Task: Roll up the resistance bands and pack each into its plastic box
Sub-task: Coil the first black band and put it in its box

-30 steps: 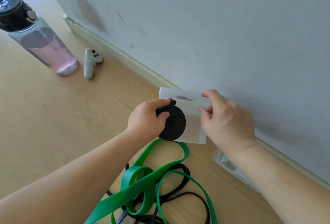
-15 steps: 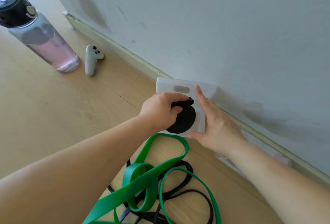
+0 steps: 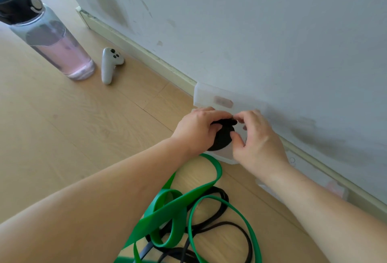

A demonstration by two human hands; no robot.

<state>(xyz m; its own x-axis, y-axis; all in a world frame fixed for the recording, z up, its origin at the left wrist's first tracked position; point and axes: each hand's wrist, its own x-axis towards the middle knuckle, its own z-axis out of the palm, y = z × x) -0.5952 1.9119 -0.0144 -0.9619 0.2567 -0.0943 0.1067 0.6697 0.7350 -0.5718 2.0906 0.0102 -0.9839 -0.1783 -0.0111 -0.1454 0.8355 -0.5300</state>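
A rolled black band [image 3: 223, 138] lies in an open translucent plastic box [image 3: 213, 97] on the floor by the wall, the box lid leaning up against the wall. My left hand [image 3: 196, 130] grips the roll from the left. My right hand [image 3: 256, 139] pinches the roll's top and right edge with curled fingers. Loose green bands [image 3: 178, 206] and thin black bands [image 3: 219, 227] lie tangled on the floor in front of the box. A second translucent box [image 3: 333, 187] lies by the skirting board under my right forearm.
A water bottle [image 3: 50, 38] with pink liquid stands at the far left. A white controller [image 3: 110, 63] lies beside it near the skirting board. The wall [image 3: 251, 21] runs diagonally right behind the box. The floor is light wood [image 3: 83, 126].
The box went from held in the air down to the floor against the wall. My left hand set the black roll into it. My right hand's fingers curled onto the roll.
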